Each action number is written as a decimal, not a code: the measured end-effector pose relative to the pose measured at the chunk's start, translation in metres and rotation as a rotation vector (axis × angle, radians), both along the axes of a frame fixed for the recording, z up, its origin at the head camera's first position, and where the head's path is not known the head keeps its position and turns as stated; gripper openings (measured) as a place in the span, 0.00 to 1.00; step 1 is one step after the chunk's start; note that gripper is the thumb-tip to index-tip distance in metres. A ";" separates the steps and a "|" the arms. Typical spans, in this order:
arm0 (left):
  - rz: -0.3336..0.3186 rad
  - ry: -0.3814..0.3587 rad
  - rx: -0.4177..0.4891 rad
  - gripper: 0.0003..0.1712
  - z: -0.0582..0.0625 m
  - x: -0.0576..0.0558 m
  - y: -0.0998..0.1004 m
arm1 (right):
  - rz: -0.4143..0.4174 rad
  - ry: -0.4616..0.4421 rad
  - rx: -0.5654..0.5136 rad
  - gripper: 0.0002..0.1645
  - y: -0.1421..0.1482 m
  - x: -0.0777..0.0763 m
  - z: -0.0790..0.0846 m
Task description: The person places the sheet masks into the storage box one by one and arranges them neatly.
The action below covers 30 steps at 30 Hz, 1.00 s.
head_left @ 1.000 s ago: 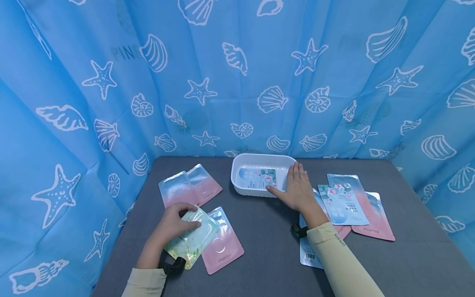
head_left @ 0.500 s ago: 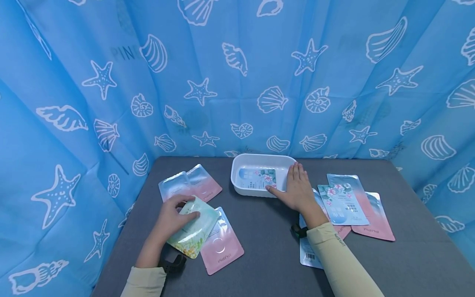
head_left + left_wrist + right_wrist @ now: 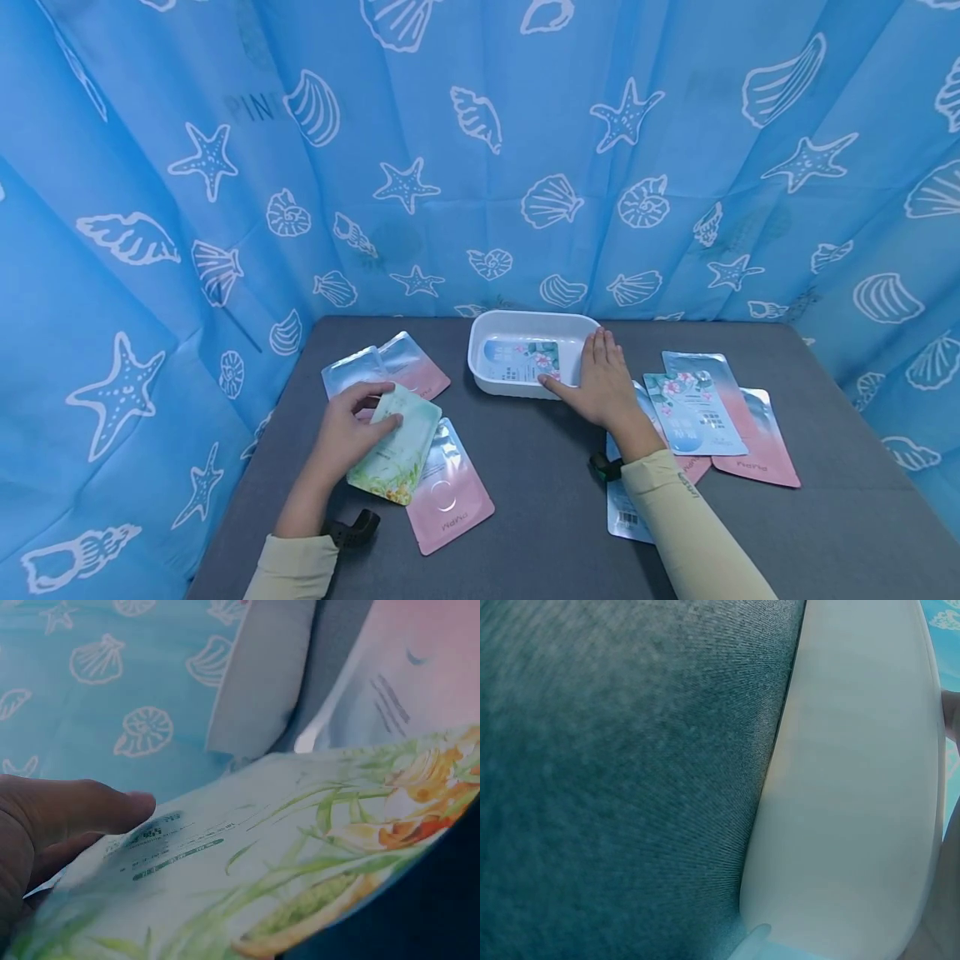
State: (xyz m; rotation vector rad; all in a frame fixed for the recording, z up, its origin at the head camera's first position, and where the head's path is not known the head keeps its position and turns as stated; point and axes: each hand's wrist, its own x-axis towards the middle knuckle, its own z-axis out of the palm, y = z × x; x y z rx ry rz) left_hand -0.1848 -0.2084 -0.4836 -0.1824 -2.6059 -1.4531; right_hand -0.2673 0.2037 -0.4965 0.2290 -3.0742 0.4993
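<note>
My left hand [image 3: 341, 442] pinches a green sheet mask packet [image 3: 396, 458] by its upper part, thumb on top. In the left wrist view the packet [image 3: 225, 877] shows printed leaves and orange flowers and is held tilted. It overlaps a pink-and-silver packet [image 3: 453, 496] in the head view. My right hand [image 3: 600, 387] rests with straight fingers on the right end of a white plastic basin [image 3: 510, 389], thumb at its front rim. Inside lies a blue floral packet [image 3: 517, 360]. The right wrist view shows the basin's outer wall [image 3: 847, 780].
Two pink-and-blue packets [image 3: 420, 375] lie at the back left of the grey table [image 3: 540, 500]. On the right, several packets overlap, with a blue floral one [image 3: 693, 421] on top, partly under my right forearm. A blue shell-print curtain [image 3: 442, 208] stands behind.
My left hand has moved slightly up and forward with the green packet, which has shifted away from the table's front. The right hand and the basin have stayed in place.
</note>
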 end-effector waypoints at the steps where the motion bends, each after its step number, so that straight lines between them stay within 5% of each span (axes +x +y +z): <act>1: -0.003 0.008 0.009 0.26 0.001 0.000 0.001 | -0.002 -0.003 -0.002 0.77 0.000 0.000 0.000; 30: 0.034 0.135 0.350 0.27 0.026 -0.020 0.037 | -0.005 0.017 -0.007 0.77 0.000 0.000 -0.002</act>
